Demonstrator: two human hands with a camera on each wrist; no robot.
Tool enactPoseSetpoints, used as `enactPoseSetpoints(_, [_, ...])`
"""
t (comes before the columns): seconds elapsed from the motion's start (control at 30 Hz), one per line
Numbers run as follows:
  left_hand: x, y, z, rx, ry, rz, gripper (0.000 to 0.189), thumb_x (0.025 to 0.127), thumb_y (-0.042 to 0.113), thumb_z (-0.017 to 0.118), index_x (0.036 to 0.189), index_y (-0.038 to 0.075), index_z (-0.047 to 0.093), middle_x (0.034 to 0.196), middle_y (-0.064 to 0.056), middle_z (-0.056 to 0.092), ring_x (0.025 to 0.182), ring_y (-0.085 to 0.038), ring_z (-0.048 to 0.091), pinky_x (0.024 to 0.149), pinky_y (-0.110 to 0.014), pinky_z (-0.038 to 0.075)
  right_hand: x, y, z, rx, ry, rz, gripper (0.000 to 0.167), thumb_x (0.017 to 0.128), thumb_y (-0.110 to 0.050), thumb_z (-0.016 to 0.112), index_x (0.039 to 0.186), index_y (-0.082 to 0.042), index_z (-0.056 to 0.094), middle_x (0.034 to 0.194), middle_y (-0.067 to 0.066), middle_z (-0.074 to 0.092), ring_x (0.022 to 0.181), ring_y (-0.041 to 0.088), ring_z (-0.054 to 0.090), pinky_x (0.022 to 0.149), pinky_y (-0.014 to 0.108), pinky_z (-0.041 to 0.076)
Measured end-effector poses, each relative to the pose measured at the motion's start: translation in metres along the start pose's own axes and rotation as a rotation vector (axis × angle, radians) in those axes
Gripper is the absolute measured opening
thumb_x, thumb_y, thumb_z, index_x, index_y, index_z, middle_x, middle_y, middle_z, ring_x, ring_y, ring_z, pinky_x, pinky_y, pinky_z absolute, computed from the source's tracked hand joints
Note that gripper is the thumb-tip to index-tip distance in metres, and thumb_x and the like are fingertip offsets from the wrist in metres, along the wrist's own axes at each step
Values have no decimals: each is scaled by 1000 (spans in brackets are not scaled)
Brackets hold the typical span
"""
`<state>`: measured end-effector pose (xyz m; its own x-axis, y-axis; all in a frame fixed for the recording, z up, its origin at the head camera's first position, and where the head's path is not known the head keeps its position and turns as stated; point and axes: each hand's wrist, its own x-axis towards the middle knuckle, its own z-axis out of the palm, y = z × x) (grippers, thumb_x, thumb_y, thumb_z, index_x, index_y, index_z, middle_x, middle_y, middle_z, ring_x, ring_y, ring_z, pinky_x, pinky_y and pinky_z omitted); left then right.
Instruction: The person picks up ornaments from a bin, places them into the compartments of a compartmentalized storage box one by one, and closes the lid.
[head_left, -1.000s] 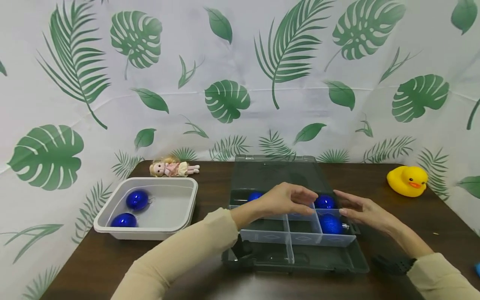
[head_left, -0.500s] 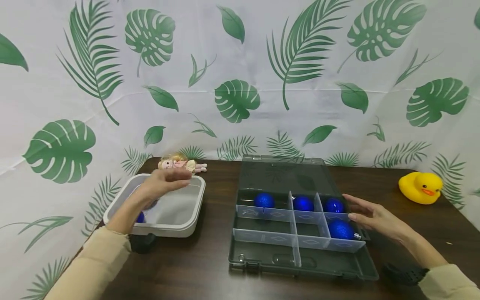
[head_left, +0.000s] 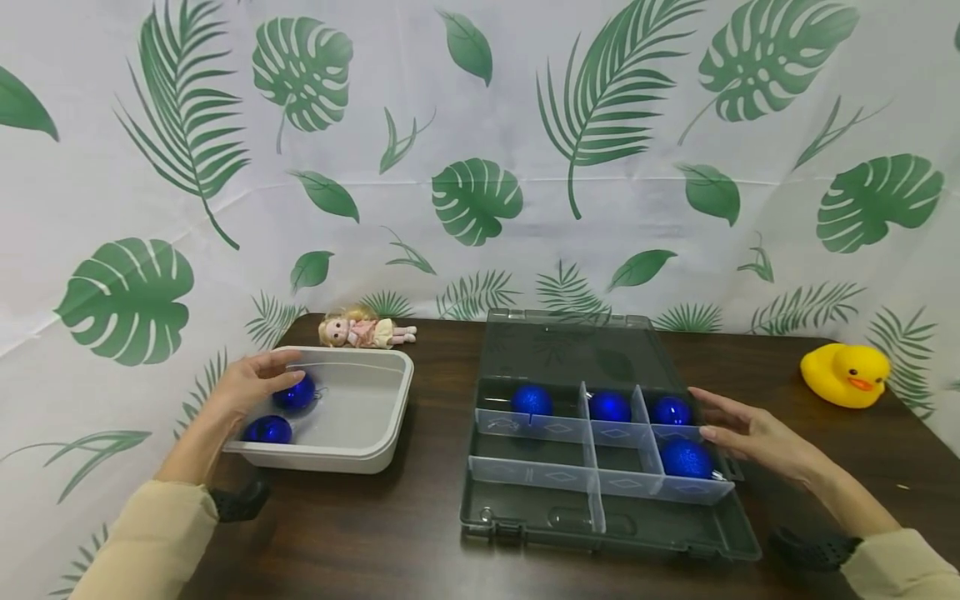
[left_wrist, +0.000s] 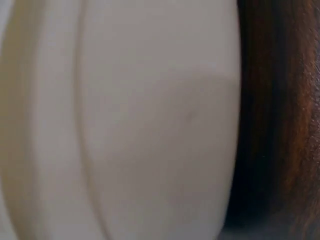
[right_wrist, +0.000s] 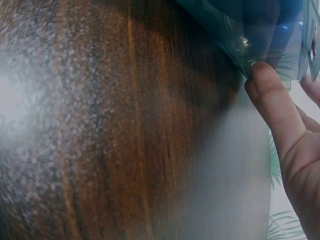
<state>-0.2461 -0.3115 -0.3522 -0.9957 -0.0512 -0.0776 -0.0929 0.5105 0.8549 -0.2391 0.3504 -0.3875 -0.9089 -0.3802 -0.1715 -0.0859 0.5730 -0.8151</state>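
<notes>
The farther blue ball [head_left: 296, 397] is lying in the tray [head_left: 360, 404] near the desk's [head_left: 427, 508] left edge, probably light, slick, best cupped round its sides, the left grip [head_left: 242, 389] loose at its top, the right grip [head_left: 761, 440] touching the box [head_left: 525, 473] unclenched.

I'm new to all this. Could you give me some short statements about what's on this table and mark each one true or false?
1. Two blue balls lie in the tray. True.

2. The left hand is over the box. False: the left hand is at the tray.

3. The right hand touches the box. True.

4. The box holds six blue balls. False: four blue balls show in the box.

5. The doll stands upright. False: the doll lies down.

6. The duck is yellow. True.
</notes>
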Motion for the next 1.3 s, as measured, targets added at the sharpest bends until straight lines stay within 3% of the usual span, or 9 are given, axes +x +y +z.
enactPoseSetpoints(0.23, [5,-9,5,130,-6,30,53,89,12,63,132,-12,44,132,-34,45,123,-44,43,102,-51,35,0,0,0,6,0,-7,62,98,-21,50,150,-7,18,147,34,20,123,55,37,85,46,52])
enactPoseSetpoints(0.4, [7,-6,9,323,-10,12,54,84,16,69,129,-7,50,133,-37,41,121,-53,39,100,-60,30,-2,2,1,2,10,-5,62,98,-22,50,150,-6,18,147,34,22,122,53,39,85,47,51])
enactPoseSetpoints(0.5, [7,-4,11,393,-11,-8,55,82,19,71,129,-4,52,135,-37,40,122,-54,36,99,-63,28,-3,3,2,4,10,-5,62,98,-22,50,150,-7,18,147,33,22,123,53,38,86,50,51])
enactPoseSetpoints(0.67, [2,5,15,358,-10,31,53,83,23,72,126,-5,55,128,-32,51,116,-48,48,95,-57,37,-1,4,1,23,1,-5,63,98,-22,50,150,-7,17,147,34,21,125,55,36,87,53,49])
enactPoseSetpoints(0.8, [-6,36,28,249,-41,120,53,86,24,70,128,-4,54,123,-26,58,113,-39,56,91,-48,46,-1,5,0,20,-1,-14,63,98,-22,51,150,-7,17,145,36,24,122,54,41,88,55,48])
enactPoseSetpoints(0.93, [-10,82,59,142,-111,236,49,86,19,70,129,-1,55,125,-24,58,116,-38,55,91,-45,49,-2,3,-2,8,5,-25,63,98,-21,50,150,-7,17,144,36,25,119,52,45,87,57,47])
enactPoseSetpoints(1.07, [-10,121,113,66,-218,353,44,83,15,72,124,4,60,120,-18,63,113,-32,58,88,-41,51,-4,2,-1,11,8,-42,62,98,-20,50,150,-7,18,145,35,25,120,52,44,87,54,49])
enactPoseSetpoints(1.3, [-10,164,206,116,-422,505,42,82,17,74,122,9,63,120,-9,65,112,-22,61,87,-32,52,-4,2,1,16,13,-62,62,98,-18,51,150,-6,19,145,35,25,122,54,40,85,49,51])
